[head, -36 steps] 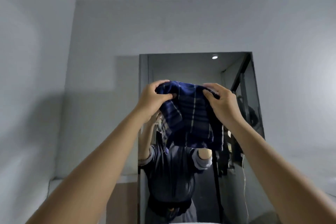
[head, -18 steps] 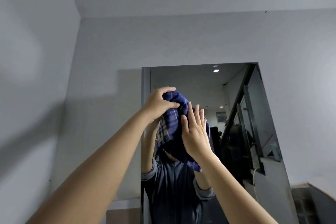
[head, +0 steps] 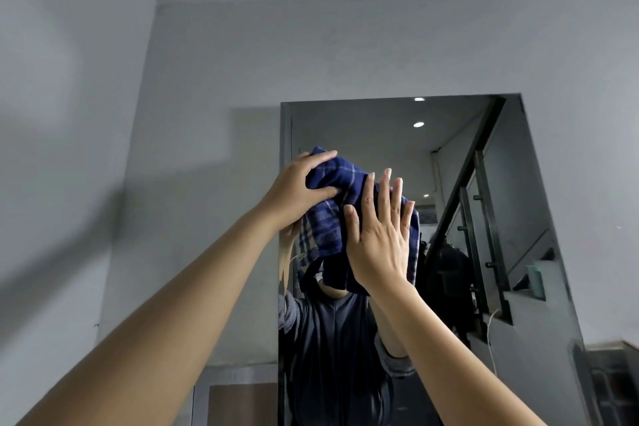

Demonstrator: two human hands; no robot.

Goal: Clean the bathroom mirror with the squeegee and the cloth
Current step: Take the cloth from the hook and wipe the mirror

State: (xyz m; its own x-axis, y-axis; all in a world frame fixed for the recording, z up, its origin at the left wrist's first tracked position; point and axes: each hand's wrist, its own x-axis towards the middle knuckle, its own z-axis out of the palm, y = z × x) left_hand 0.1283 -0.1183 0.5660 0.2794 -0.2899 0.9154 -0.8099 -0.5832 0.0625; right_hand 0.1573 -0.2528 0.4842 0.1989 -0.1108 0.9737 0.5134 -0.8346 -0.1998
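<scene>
A tall frameless mirror (head: 380,135) hangs on the grey wall ahead. A dark blue plaid cloth (head: 325,228) is bunched in front of its upper left part. My left hand (head: 301,190) grips the cloth's top, thumb and fingers curled round a fold. My right hand (head: 380,235) lies flat against the cloth with straight, spread fingers. The cloth's lower end hangs loose below both hands. No squeegee is in view.
The mirror reflects a person in a dark shirt, a black stair railing (head: 484,211) and ceiling lights. Grey walls meet at a corner on the left (head: 152,79). A ledge (head: 619,349) shows at the lower right.
My right hand has let go of the cloth's corner and now lies flat on it. The cloth went from spread between both hands to bunched. The view tilted up.
</scene>
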